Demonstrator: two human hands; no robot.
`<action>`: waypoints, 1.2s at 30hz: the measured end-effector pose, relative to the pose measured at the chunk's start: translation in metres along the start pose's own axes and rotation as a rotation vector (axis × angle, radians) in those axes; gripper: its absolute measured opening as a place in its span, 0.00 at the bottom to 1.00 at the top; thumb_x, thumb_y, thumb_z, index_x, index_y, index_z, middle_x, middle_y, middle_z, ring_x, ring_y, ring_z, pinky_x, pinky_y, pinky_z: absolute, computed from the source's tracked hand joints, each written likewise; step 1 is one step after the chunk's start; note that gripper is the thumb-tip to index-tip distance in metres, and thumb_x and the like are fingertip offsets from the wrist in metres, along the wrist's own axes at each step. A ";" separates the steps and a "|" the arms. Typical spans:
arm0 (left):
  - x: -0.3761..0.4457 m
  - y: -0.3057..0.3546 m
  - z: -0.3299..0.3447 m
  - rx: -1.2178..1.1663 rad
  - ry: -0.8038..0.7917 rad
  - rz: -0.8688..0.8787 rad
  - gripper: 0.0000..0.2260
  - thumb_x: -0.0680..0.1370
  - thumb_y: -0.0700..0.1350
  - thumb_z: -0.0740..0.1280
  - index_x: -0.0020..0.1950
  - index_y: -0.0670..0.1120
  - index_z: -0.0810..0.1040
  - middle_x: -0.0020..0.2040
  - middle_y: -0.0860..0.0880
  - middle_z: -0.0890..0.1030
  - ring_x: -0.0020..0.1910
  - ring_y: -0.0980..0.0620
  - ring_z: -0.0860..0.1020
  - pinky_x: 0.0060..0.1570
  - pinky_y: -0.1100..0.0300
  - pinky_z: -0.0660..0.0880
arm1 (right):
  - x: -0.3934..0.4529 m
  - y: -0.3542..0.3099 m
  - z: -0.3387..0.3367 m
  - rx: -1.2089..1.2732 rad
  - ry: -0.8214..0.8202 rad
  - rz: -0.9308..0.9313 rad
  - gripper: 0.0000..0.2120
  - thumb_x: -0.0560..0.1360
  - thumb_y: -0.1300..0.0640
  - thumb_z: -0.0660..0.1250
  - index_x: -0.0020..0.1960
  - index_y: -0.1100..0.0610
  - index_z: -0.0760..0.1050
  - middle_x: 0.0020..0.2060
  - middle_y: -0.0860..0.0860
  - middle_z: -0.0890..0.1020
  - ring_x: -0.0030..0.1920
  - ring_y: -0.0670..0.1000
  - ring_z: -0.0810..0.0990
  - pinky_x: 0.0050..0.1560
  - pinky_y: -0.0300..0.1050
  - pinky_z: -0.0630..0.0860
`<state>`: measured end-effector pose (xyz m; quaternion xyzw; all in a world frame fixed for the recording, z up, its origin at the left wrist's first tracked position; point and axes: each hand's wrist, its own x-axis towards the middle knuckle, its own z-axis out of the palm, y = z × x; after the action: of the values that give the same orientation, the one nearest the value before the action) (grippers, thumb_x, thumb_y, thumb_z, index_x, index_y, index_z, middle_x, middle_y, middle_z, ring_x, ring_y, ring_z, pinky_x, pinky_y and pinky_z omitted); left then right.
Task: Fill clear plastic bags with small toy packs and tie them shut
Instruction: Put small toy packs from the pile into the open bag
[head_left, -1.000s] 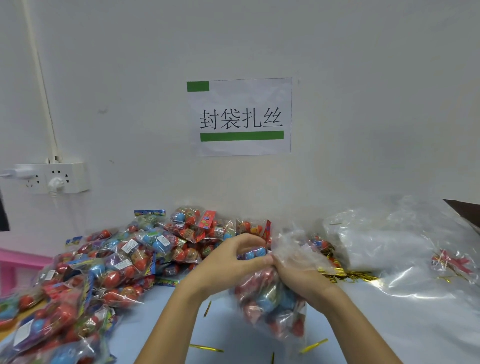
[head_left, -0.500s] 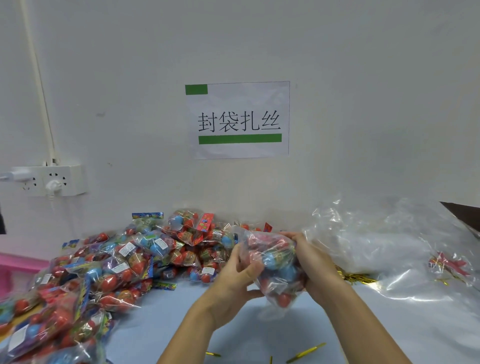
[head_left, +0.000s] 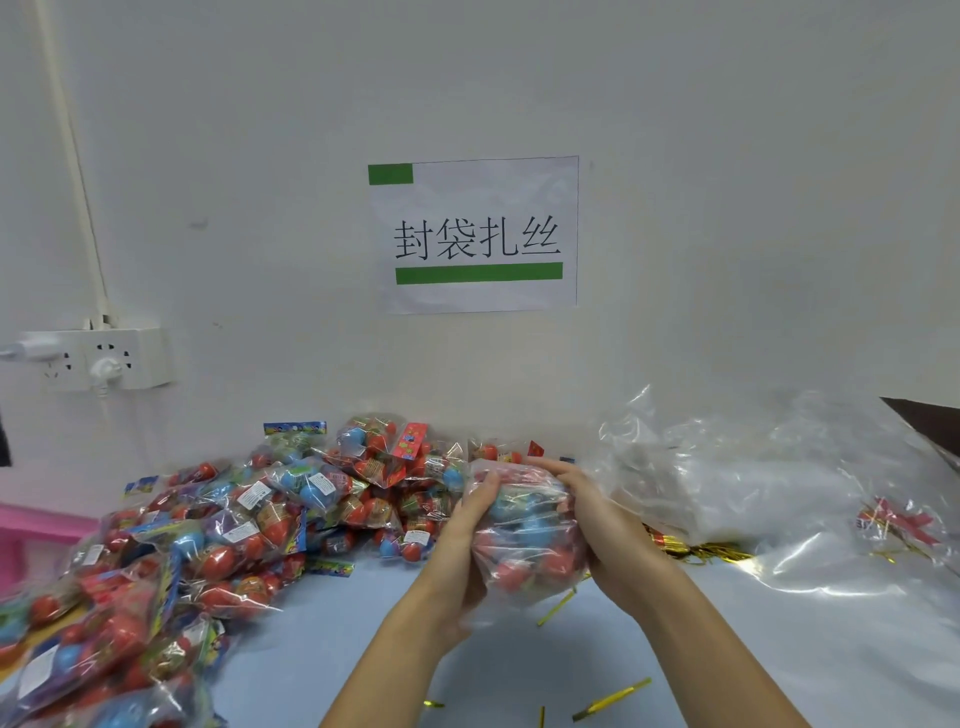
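Holding item one, a filled clear bag (head_left: 524, 540) of red and blue toy packs, I have it raised over the desk (head_left: 519, 670) between both hands.

- Left hand (head_left: 467, 540): cupped against the bag's left flank, fingers curled up and round its upper left corner, gripping it.
- Right hand (head_left: 597, 525): wrapped round the right flank, fingers curled over the top edge, gripping it too.
- Bag's place: squarely between the palms, touching both, clear of the desk. Its long axis runs roughly up and down, and loose plastic trails out beneath. I cannot tell from this view where the neck is.
- Gold twist ties (head_left: 613, 699): loose on the desk, nearest ones just below and to the right of the bag, so my right hand is the nearer for fetching one. A bundle of ties (head_left: 696, 545) lies beyond the right wrist.
- Heap of toy packs (head_left: 249, 525): well to the left, along the wall.
- Empty clear bags (head_left: 753, 483): piled to the right.

Judgement: filling looks done for this bag; gathering the neck and tying it remain.
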<state>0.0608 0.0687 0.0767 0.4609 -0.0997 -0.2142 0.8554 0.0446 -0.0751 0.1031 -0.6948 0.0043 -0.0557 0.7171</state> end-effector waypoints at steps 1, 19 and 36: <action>-0.002 0.003 -0.003 -0.021 -0.021 -0.053 0.28 0.75 0.58 0.72 0.66 0.38 0.78 0.64 0.35 0.79 0.61 0.35 0.79 0.56 0.43 0.78 | 0.000 0.000 -0.002 -0.028 -0.041 -0.010 0.16 0.84 0.47 0.56 0.54 0.37 0.83 0.52 0.51 0.87 0.53 0.55 0.86 0.61 0.59 0.79; -0.007 -0.003 -0.013 0.337 0.056 -0.219 0.24 0.80 0.60 0.61 0.60 0.41 0.81 0.54 0.37 0.83 0.48 0.39 0.83 0.40 0.53 0.80 | -0.004 -0.004 -0.005 -0.051 0.092 -0.090 0.17 0.74 0.58 0.59 0.44 0.50 0.87 0.46 0.46 0.88 0.46 0.48 0.86 0.57 0.56 0.82; -0.011 0.012 -0.011 0.885 -0.278 0.259 0.40 0.69 0.30 0.65 0.78 0.52 0.59 0.55 0.55 0.82 0.55 0.58 0.80 0.53 0.65 0.75 | 0.008 -0.006 -0.013 0.356 0.368 0.078 0.19 0.69 0.67 0.56 0.37 0.61 0.86 0.33 0.57 0.86 0.33 0.56 0.85 0.37 0.49 0.82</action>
<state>0.0583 0.0881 0.0808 0.7317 -0.3512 -0.1024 0.5752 0.0514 -0.0890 0.1089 -0.5351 0.1515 -0.1535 0.8168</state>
